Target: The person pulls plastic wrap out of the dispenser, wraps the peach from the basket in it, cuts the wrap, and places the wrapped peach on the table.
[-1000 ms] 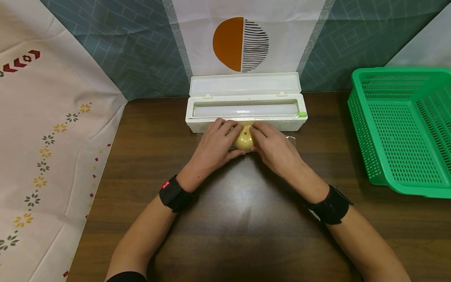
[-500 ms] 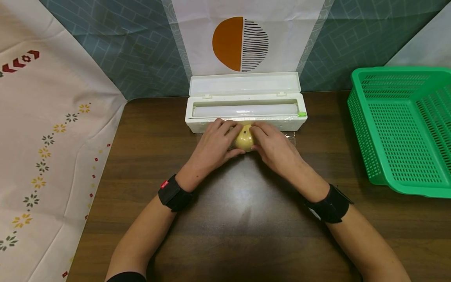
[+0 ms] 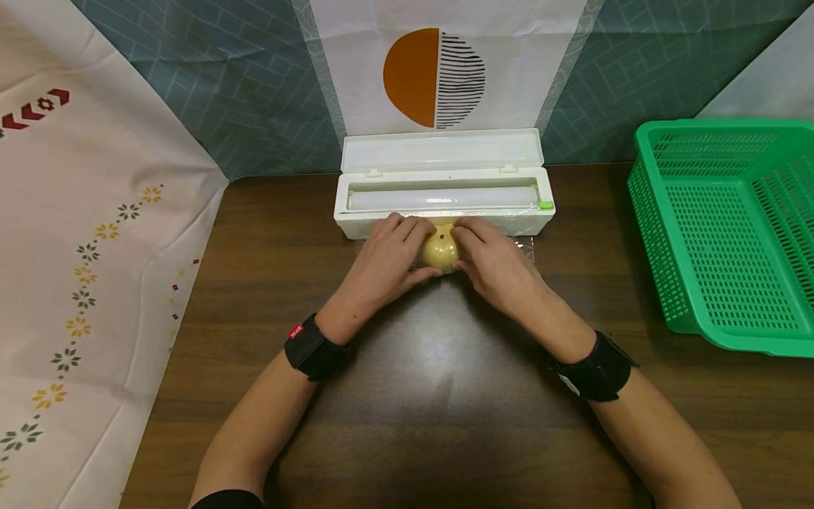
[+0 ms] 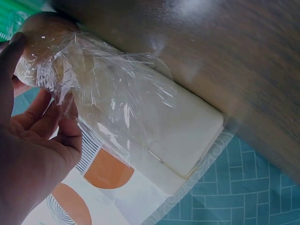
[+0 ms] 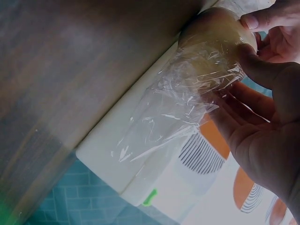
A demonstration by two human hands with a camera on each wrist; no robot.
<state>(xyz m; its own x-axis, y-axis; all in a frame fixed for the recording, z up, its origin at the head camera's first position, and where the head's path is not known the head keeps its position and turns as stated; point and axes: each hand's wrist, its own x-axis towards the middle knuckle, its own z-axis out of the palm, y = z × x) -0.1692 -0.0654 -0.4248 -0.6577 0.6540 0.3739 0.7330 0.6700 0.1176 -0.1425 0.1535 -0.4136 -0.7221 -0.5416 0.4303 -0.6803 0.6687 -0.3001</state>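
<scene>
A round yellow fruit (image 3: 441, 251) with a small dark spot on top is held between both hands, just in front of a white cling film dispenser (image 3: 362, 227). My left hand (image 3: 388, 261) grips its left side, thumb at the near edge and fingers on the far side. From the right, my right hand (image 3: 496, 265) grips it likewise. Clear cling film (image 4: 112, 93) covers the fruit, bunching into creases under the left fingers and trailing off sideways. In the right wrist view, crumpled film (image 5: 183, 93) spreads out on the other side too.
The dispenser's lid (image 3: 441, 150) stands raised, with a film roll (image 3: 445, 198) inside and a green slider (image 3: 545, 206) at its right end. A green plastic basket (image 3: 683, 283) stands on the right of the wooden table (image 3: 445, 424). Patterned cloths hang behind and at left.
My left fingers have shifted slightly up and left on the fruit, uncovering more of its top. The right hand has hardly moved.
</scene>
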